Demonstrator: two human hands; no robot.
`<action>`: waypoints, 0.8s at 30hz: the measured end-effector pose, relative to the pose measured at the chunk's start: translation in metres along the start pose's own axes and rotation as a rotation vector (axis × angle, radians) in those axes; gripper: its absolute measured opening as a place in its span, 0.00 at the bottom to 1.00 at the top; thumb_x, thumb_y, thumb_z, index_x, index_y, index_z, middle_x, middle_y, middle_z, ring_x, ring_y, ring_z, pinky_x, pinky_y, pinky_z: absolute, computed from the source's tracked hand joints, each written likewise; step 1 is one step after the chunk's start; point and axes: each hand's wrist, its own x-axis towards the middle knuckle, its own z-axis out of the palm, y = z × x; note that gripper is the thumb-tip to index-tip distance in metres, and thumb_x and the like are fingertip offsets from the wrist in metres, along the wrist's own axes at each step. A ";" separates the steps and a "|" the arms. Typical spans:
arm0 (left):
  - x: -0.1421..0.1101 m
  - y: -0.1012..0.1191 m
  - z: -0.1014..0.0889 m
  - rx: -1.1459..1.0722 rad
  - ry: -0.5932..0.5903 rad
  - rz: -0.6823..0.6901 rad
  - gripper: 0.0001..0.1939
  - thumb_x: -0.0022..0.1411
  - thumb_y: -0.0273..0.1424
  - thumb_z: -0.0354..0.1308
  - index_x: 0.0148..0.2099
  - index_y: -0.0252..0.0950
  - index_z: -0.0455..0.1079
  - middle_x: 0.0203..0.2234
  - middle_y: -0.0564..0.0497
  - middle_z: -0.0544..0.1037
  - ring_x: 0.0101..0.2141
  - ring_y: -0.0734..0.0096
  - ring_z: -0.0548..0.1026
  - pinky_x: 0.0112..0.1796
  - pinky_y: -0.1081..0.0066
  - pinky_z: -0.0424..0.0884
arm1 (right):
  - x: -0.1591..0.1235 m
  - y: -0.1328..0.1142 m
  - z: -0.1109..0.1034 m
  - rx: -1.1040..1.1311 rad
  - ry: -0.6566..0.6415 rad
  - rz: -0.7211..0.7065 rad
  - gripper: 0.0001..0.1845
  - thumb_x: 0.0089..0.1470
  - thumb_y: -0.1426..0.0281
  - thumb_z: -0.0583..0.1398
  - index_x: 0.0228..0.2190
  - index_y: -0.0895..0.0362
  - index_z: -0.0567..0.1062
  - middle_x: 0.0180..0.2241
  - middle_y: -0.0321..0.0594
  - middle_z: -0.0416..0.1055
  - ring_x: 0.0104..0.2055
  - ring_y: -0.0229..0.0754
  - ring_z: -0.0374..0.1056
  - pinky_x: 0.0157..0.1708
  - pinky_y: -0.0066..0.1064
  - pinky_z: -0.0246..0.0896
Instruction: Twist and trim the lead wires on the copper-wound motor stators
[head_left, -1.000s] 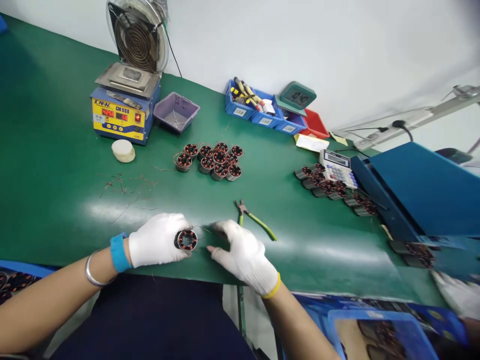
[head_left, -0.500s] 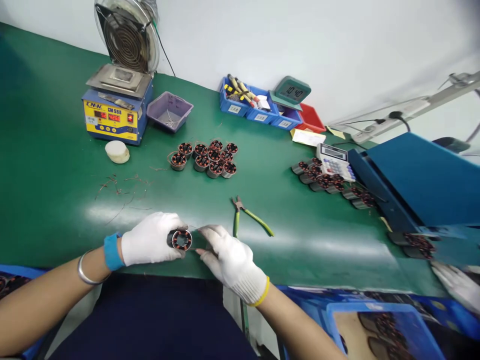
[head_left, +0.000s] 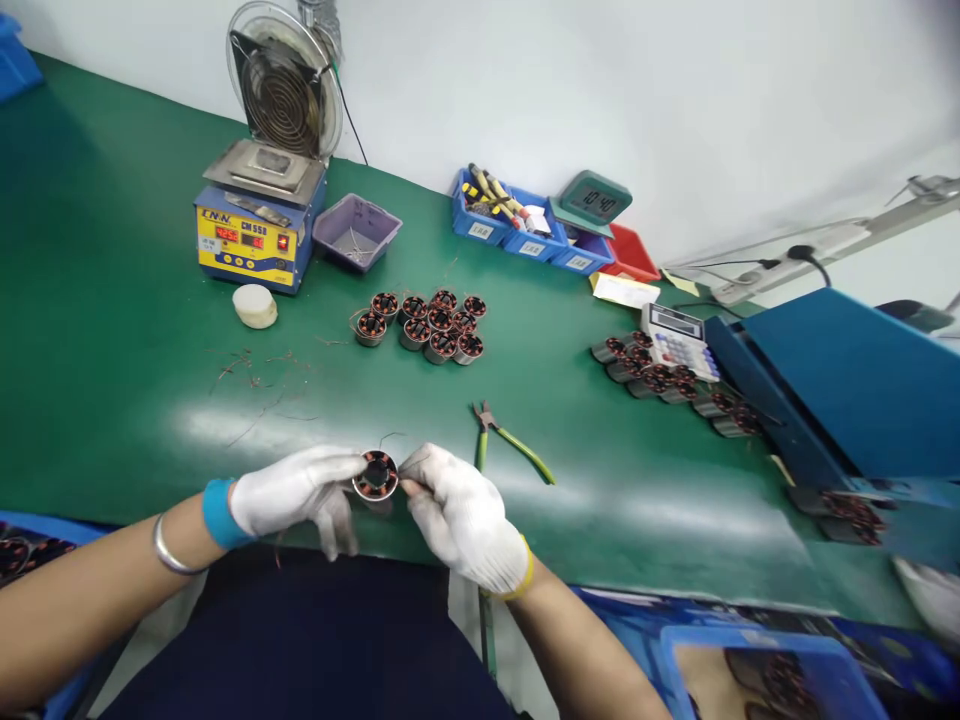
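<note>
A wound motor stator (head_left: 376, 476), a metal ring with copper coils inside, is at the front of the green bench between my gloved hands. My left hand (head_left: 300, 495) has its fingers apart; one fingertip touches the ring's left rim while the lower fingers hang below, blurred. At the right rim, my right hand (head_left: 457, 510) pinches what looks like a thin copper wire coming off the stator. Another wire end sticks up behind the ring. Green-handled side cutters (head_left: 485, 420) lie open beyond my right hand. Several similar stators (head_left: 441, 320) stand grouped further back.
A blue and yellow solder pot (head_left: 255, 240) and fan (head_left: 285, 95) stand back left, beside a purple tray (head_left: 358, 205). Wire scraps (head_left: 259, 385) lie on the left. To the right are more stators (head_left: 649, 370), a calculator (head_left: 679, 345) and a blue machine (head_left: 847, 380). Another person's glove (head_left: 930, 590) shows far right.
My left hand has loosened from round the stator, its fingers now spread. The ring has tilted more upward, and my right hand has closed in against its right rim. The camera view has shifted slightly.
</note>
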 end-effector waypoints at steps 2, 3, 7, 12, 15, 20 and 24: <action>-0.005 0.002 0.002 0.018 0.004 0.029 0.29 0.57 0.45 0.55 0.58 0.38 0.57 0.37 0.46 0.75 0.25 0.67 0.76 0.23 0.69 0.72 | 0.002 -0.004 -0.004 0.004 -0.045 0.029 0.06 0.56 0.70 0.53 0.31 0.54 0.71 0.31 0.38 0.71 0.32 0.39 0.65 0.33 0.29 0.57; -0.008 0.003 0.003 0.083 0.033 0.104 0.29 0.56 0.40 0.57 0.58 0.39 0.56 0.38 0.46 0.75 0.28 0.68 0.76 0.26 0.69 0.73 | 0.003 -0.005 -0.006 0.014 -0.076 0.055 0.05 0.55 0.71 0.54 0.30 0.54 0.70 0.31 0.38 0.71 0.32 0.39 0.65 0.32 0.28 0.56; -0.025 0.012 0.013 0.692 0.099 0.517 0.12 0.56 0.30 0.56 0.44 0.39 0.69 0.44 0.44 0.74 0.47 0.58 0.73 0.48 0.57 0.69 | 0.007 -0.009 -0.016 0.131 -0.277 0.173 0.05 0.53 0.71 0.55 0.27 0.55 0.70 0.26 0.34 0.70 0.28 0.36 0.64 0.28 0.26 0.54; -0.036 0.015 0.018 1.227 -0.038 0.654 0.09 0.59 0.33 0.55 0.42 0.41 0.72 0.44 0.43 0.76 0.41 0.57 0.75 0.40 0.61 0.72 | 0.010 -0.014 -0.027 0.236 -0.430 0.247 0.06 0.53 0.72 0.54 0.28 0.56 0.71 0.23 0.32 0.71 0.26 0.35 0.64 0.26 0.25 0.54; -0.029 0.013 0.013 0.804 0.266 0.538 0.14 0.58 0.39 0.55 0.45 0.40 0.68 0.42 0.44 0.75 0.39 0.60 0.76 0.41 0.59 0.73 | 0.009 -0.018 -0.028 0.133 -0.298 0.190 0.06 0.52 0.72 0.55 0.26 0.55 0.71 0.26 0.35 0.71 0.30 0.37 0.65 0.30 0.27 0.55; -0.012 0.013 0.013 0.126 -0.108 -0.080 0.23 0.60 0.44 0.51 0.53 0.36 0.61 0.38 0.44 0.76 0.25 0.66 0.77 0.21 0.68 0.72 | 0.004 -0.021 -0.023 0.038 -0.203 0.084 0.05 0.53 0.71 0.55 0.29 0.54 0.71 0.31 0.37 0.72 0.33 0.38 0.66 0.31 0.28 0.55; -0.020 0.018 0.018 0.294 0.139 0.302 0.15 0.52 0.35 0.60 0.43 0.38 0.68 0.49 0.43 0.72 0.45 0.59 0.75 0.37 0.66 0.75 | 0.006 -0.019 -0.025 0.135 -0.302 0.244 0.04 0.53 0.71 0.55 0.28 0.55 0.70 0.27 0.35 0.73 0.30 0.37 0.67 0.28 0.26 0.55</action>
